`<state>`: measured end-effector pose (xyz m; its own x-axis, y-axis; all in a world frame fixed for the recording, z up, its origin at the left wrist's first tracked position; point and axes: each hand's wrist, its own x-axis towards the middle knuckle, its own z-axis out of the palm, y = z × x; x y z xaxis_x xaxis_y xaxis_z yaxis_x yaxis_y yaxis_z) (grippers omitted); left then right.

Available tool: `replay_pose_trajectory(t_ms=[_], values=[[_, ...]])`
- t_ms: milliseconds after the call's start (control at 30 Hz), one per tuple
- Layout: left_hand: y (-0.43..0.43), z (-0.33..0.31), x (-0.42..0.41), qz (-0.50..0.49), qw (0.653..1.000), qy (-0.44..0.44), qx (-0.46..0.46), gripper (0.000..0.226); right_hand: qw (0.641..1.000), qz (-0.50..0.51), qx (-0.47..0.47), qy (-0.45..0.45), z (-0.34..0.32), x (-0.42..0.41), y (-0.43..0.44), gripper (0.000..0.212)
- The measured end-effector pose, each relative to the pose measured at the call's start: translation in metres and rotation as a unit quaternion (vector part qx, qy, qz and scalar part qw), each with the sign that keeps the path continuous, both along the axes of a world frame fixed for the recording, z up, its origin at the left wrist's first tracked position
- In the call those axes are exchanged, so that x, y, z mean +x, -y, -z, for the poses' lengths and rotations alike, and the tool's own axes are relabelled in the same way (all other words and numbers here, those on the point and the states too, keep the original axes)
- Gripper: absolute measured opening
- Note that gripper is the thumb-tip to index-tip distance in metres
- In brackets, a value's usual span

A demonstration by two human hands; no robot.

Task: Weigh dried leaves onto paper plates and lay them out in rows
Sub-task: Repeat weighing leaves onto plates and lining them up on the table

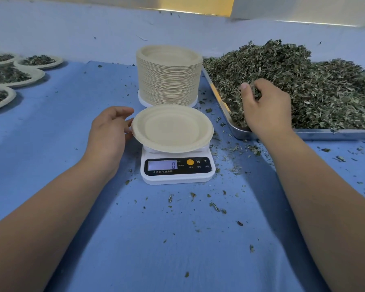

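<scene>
Dried leaves (255, 93) in right hand (266, 109); paper plate (171, 128) on scale (178, 177), display (162, 165) 0

Expect even, soft light from above with a cool blue cast. Each forearm throws a broad, soft-edged shadow on the worktop (51, 144) beneath it. The scale display (162, 165) beside your left hand (108, 131) reads sharp and legible. Left of that hand, the filled plates (19, 79) soften and bend at the frame edge.
</scene>
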<state>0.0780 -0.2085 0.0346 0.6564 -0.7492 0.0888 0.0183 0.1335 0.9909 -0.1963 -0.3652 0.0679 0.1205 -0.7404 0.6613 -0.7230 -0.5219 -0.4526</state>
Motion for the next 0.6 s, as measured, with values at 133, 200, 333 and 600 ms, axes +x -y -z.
replay_pose_trajectory(t_ms=[133,200,333,600], values=[[-0.002,-0.003,0.000,-0.006,1.000,-0.025,-0.002,0.040,1.000,0.000,0.003,-0.016,0.001,0.001,-0.002,0.042],[-0.002,-0.003,-0.001,-0.007,1.000,-0.023,0.004,0.040,1.000,-0.001,0.001,-0.016,0.001,0.001,-0.003,0.042],[-0.001,-0.003,-0.002,-0.010,1.000,-0.006,0.012,0.040,1.000,-0.001,-0.005,-0.009,-0.001,0.002,-0.003,0.043],[-0.001,-0.003,-0.003,-0.007,1.000,0.004,0.016,0.043,0.999,-0.038,-0.035,-0.008,-0.029,0.023,-0.026,0.043]])
